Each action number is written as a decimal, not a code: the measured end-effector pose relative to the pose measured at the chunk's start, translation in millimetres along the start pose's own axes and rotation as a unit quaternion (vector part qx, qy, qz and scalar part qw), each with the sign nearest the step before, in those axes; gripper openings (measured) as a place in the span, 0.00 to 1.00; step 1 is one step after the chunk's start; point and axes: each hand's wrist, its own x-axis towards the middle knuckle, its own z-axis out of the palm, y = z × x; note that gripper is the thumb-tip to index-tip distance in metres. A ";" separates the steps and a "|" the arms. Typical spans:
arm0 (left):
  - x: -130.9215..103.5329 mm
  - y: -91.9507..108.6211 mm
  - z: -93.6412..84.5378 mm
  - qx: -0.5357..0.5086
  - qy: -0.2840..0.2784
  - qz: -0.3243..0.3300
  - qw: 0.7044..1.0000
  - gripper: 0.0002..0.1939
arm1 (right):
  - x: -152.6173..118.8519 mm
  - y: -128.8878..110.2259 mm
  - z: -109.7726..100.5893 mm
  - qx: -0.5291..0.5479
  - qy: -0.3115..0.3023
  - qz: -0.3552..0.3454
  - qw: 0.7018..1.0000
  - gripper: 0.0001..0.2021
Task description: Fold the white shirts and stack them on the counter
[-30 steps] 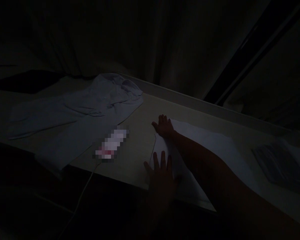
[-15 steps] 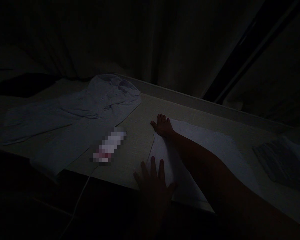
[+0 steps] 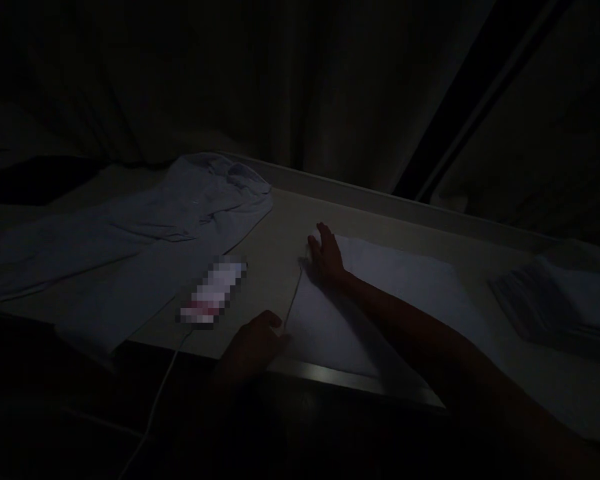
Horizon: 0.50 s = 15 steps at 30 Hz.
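A white cloth (image 3: 405, 280), roughly rectangular, lies flat across a pale surface (image 3: 265, 267) in very dim light. My left hand (image 3: 253, 343) is at its near left corner, thumb and curled forefinger closed on the edge. At the far left corner is my right hand (image 3: 327, 260), raised on its side, with the cloth's corner between thumb and fingers; darkness hides part of this grip. My right forearm crosses above the cloth and shades it.
A light long-sleeved shirt (image 3: 180, 207) is spread to the left. Beside it lies a pixelated phone-like object (image 3: 213, 290) with a white cable (image 3: 155, 400). Clear-wrapped folded items (image 3: 545, 300) sit at right. Dark curtains (image 3: 260, 80) hang behind a low ledge.
My left hand has gone from spread fingers over the near edge to a pinch at the cloth's left corner. My right hand has turned from lying flat to closing around the far corner.
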 end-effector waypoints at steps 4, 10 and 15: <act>6.2 3.0 7.5 0.036 0.007 0.017 0.999 0.24 | -79.4 -36.6 -18.2 -0.038 -0.079 -0.079 0.993 0.31; 25.7 0.4 19.4 0.145 0.043 0.020 0.988 0.23 | -166.1 -55.6 -15.2 -0.118 -0.127 -0.082 0.981 0.32; 38.4 -3.5 20.1 0.200 0.030 0.011 0.979 0.24 | -198.3 -15.7 -43.1 -0.148 -0.133 -0.012 0.980 0.35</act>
